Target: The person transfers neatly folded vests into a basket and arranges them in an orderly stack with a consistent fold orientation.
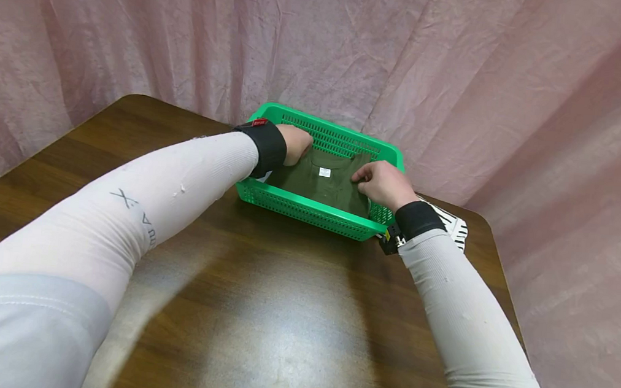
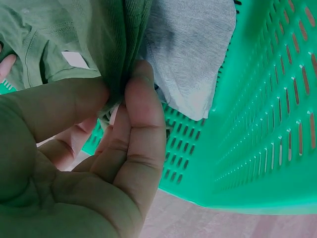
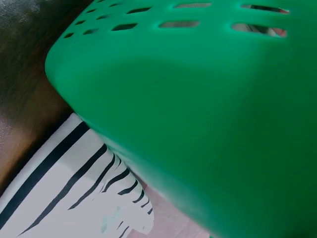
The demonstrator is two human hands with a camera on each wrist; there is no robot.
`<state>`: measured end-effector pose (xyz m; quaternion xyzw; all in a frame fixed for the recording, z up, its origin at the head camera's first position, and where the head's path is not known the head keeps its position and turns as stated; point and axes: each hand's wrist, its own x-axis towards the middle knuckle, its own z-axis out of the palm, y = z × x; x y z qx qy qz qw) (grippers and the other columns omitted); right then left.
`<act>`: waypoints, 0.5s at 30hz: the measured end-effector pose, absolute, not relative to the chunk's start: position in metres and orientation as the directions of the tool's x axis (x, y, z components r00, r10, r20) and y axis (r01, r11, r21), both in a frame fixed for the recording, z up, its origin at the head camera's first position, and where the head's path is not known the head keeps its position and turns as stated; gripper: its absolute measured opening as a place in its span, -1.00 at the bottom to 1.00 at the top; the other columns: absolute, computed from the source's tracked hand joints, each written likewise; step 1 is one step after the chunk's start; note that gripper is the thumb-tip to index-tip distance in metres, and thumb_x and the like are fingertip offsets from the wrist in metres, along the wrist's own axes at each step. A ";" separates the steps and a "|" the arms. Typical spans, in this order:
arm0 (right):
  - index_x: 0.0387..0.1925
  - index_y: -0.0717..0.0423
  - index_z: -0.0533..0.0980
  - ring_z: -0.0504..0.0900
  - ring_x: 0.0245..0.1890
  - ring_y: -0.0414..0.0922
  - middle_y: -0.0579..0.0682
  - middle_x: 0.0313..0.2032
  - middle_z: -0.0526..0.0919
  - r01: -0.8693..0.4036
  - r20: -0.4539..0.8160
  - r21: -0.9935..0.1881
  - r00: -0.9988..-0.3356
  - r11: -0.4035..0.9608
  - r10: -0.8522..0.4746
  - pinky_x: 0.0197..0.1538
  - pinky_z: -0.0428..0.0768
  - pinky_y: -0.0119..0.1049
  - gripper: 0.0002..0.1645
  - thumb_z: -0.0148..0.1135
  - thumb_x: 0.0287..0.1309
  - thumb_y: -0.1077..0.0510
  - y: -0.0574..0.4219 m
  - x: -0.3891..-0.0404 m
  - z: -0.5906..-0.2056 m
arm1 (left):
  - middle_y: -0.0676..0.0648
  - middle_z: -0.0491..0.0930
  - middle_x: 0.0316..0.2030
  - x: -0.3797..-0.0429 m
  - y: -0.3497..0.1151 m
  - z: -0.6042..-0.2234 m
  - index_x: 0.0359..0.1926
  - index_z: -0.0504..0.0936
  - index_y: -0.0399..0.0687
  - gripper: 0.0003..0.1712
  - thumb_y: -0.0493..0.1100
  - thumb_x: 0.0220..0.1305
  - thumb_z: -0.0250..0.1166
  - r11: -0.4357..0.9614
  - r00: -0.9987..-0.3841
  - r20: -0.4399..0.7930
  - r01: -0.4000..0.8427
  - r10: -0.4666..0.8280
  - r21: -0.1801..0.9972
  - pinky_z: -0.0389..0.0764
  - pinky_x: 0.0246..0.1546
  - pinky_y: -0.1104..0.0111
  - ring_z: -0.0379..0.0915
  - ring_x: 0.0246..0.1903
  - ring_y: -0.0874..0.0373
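An olive-green shirt (image 1: 319, 185) with a white neck label lies in a green plastic basket (image 1: 308, 215). My left hand (image 1: 295, 144) is inside the basket on the shirt's left side. The left wrist view shows the thumb and fingers of the left hand (image 2: 114, 144) pinching a gathered fold of the shirt (image 2: 116, 39). At the opposite shoulder, my right hand (image 1: 384, 184) pinches the fabric between thumb and fingers. Grey cloth (image 2: 190, 49) lies beside the shirt in the basket. The basket wall hides the right hand in the right wrist view.
A black-and-white striped cloth (image 3: 64, 178) lies outside the basket at its right end. The brown wooden table (image 1: 257, 294) extends in front of the basket. A pink curtain (image 1: 323, 47) hangs behind the table and along its right side.
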<state>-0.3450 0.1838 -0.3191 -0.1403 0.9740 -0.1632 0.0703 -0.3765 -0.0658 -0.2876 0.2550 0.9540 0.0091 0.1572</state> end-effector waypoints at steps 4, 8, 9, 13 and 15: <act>0.22 0.15 0.75 0.65 0.12 0.10 0.16 0.11 0.74 -0.261 -0.097 -0.318 -0.947 0.911 -0.305 0.22 0.58 0.09 -0.60 0.22 0.45 0.27 0.183 -0.344 -0.319 | -0.10 0.39 -0.27 -0.369 -0.067 -0.283 -0.25 0.37 -0.12 -0.76 -0.46 0.61 0.03 0.864 -0.817 -0.286 0.493 0.500 0.102 0.30 -0.11 0.24 0.26 -0.23 0.02; 0.22 0.14 0.75 0.67 0.13 0.10 0.15 0.11 0.75 -0.266 -0.101 -0.299 -0.946 0.917 -0.307 0.23 0.59 0.11 -0.61 0.25 0.47 0.22 0.182 -0.344 -0.319 | -0.10 0.38 -0.29 -0.365 -0.068 -0.281 -0.28 0.38 -0.12 -0.74 -0.47 0.60 0.03 0.861 -0.817 -0.279 0.498 0.505 0.101 0.30 -0.11 0.25 0.26 -0.24 0.02; 0.23 0.13 0.74 0.68 0.14 0.10 0.15 0.12 0.76 -0.266 -0.104 -0.294 -0.946 0.918 -0.307 0.23 0.59 0.11 -0.61 0.26 0.47 0.21 0.182 -0.344 -0.319 | -0.10 0.39 -0.29 -0.366 -0.068 -0.281 -0.27 0.38 -0.13 -0.75 -0.47 0.60 0.03 0.860 -0.815 -0.280 0.501 0.508 0.102 0.30 -0.11 0.24 0.26 -0.24 0.02; 0.25 0.12 0.74 0.68 0.20 0.13 0.15 0.18 0.76 -0.266 -0.122 -0.275 -0.944 0.924 -0.308 0.26 0.59 0.15 -0.61 0.28 0.49 0.18 0.181 -0.343 -0.319 | -0.11 0.41 -0.25 -0.372 -0.068 -0.285 -0.23 0.41 -0.14 -0.79 -0.46 0.61 0.04 0.862 -0.813 -0.298 0.497 0.501 0.095 0.31 -0.08 0.23 0.27 -0.21 0.01; 0.26 0.11 0.73 0.68 0.23 0.14 0.15 0.21 0.75 -0.266 -0.129 -0.263 -0.943 0.927 -0.307 0.27 0.58 0.17 -0.60 0.29 0.50 0.17 0.181 -0.343 -0.319 | -0.12 0.42 -0.23 -0.376 -0.067 -0.287 -0.21 0.43 -0.16 -0.81 -0.46 0.59 0.05 0.863 -0.812 -0.303 0.498 0.499 0.088 0.33 -0.06 0.21 0.28 -0.19 -0.01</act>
